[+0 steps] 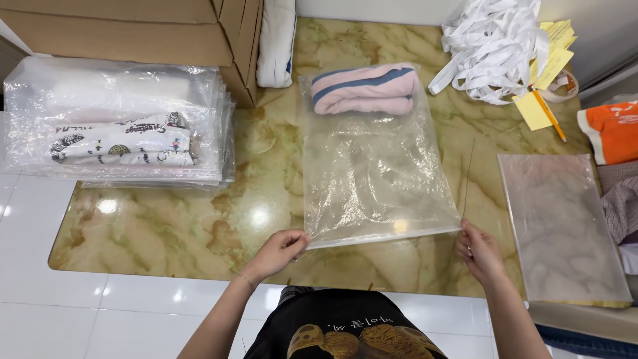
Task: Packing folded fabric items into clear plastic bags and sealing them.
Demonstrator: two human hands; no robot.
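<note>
A large clear plastic bag (375,173) lies flat on the marbled tabletop (199,226). At its far, closed end sits a folded pink cloth with a blue stripe (364,88). My left hand (282,250) pinches the bag's near left corner. My right hand (477,249) pinches the near right corner. Between both hands the bag's open edge is stretched taut.
A stack of bagged printed cloths (119,129) lies at the left. Cardboard boxes (133,30) stand behind it. White ribbon tangle (495,46), yellow paper slips and a pencil (548,113) sit at the back right. Empty clear bags (561,226) lie at the right, by an orange cloth (615,133).
</note>
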